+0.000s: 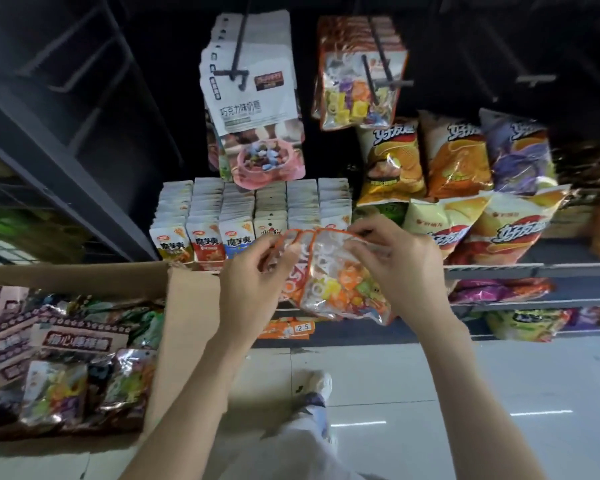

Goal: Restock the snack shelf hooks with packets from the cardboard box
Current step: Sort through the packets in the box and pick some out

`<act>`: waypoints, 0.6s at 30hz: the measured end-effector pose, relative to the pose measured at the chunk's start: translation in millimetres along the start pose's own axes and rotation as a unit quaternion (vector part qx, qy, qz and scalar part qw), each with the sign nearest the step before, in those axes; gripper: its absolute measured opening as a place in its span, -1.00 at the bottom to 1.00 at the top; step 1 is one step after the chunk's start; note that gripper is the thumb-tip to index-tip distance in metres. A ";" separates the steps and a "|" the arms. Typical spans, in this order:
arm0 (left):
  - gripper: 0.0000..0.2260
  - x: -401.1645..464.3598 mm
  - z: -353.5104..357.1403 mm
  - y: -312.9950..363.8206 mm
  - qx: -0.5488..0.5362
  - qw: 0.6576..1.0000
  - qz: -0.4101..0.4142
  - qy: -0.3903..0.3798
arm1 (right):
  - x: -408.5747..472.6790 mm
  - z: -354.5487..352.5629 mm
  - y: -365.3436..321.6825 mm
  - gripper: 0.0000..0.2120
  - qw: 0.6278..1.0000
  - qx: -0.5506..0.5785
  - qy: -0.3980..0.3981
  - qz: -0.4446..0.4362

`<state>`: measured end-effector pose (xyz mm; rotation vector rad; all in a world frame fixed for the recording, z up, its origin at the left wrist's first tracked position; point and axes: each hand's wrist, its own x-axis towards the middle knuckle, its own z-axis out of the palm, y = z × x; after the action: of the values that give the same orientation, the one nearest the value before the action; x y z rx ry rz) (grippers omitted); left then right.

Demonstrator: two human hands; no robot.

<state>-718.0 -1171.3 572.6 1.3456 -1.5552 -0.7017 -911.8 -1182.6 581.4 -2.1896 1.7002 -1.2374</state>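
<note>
Cardboard first: the open cardboard box sits low at the left, its flap raised, with more glossy packets lying loose inside, so supply is not the problem. Moving right, the left hand pinches the top left corner of a small stack of candy packets, thumb in front and fingers curled behind. The right hand grips the stack's upper right edge the same way, so the bundle hangs between both hands in front of the shelf, well below the hooks. To do this step well, I would square the packets so their hang holes line up, hold the tops flat and taut, then lift them to the hook up and to the right that carries the matching packets, and slide them on together without creasing the header. The held packets look clear and crinkly, orange-trimmed with white "MOSAIC" lettering, showing yellow, orange and green cubes inside; at least two are fanned slightly, and exactly how many I cannot tell.
</note>
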 end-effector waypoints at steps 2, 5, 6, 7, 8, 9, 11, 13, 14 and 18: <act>-0.78 11.7 11.1 2.6 0.008 1.000 0.022 -0.012 | 15.3 0.8 5.6 -0.81 0.999 -0.039 0.017 -0.020; -0.76 32.1 21.6 8.4 -0.005 0.999 0.039 -0.022 | 35.6 -3.2 14.8 -0.84 0.997 -0.059 0.037 -0.032; -0.75 39.5 24.4 10.9 -0.002 0.999 0.047 -0.013 | 42.7 -5.5 17.4 -0.85 0.997 -0.053 0.049 -0.036; -0.73 47.8 27.4 12.5 0.000 0.999 0.054 -0.001 | 50.5 -7.9 19.5 -0.85 0.996 -0.045 0.062 -0.045; -0.72 56.7 30.7 14.2 -0.001 0.998 0.059 0.013 | 58.9 -9.3 22.3 -0.84 0.995 -0.040 0.075 -0.058; -0.73 65.9 34.5 14.1 -0.003 0.998 0.063 0.029 | 67.2 -10.6 24.8 -0.82 0.994 -0.036 0.083 -0.068; -0.74 82.8 42.8 12.5 -0.022 0.996 0.064 0.064 | 80.5 -12.7 29.6 -0.73 0.995 -0.016 0.091 -0.049; -0.80 93.7 50.5 12.5 -0.056 0.993 0.048 0.091 | 85.2 -16.7 34.5 -0.55 0.995 0.038 0.090 0.020; -0.87 97.7 53.3 13.2 -0.077 0.992 0.033 0.097 | 84.5 -18.5 38.1 -0.44 0.992 0.076 0.086 0.054; -0.74 111.6 63.0 13.7 -0.146 0.983 -0.040 0.102 | 74.4 -16.5 46.9 -0.33 0.964 0.242 0.050 0.094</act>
<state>-776.9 -1284.5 590.0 1.2223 -1.1915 -0.7823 -955.0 -1256.8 606.6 -1.6701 1.4012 -1.5337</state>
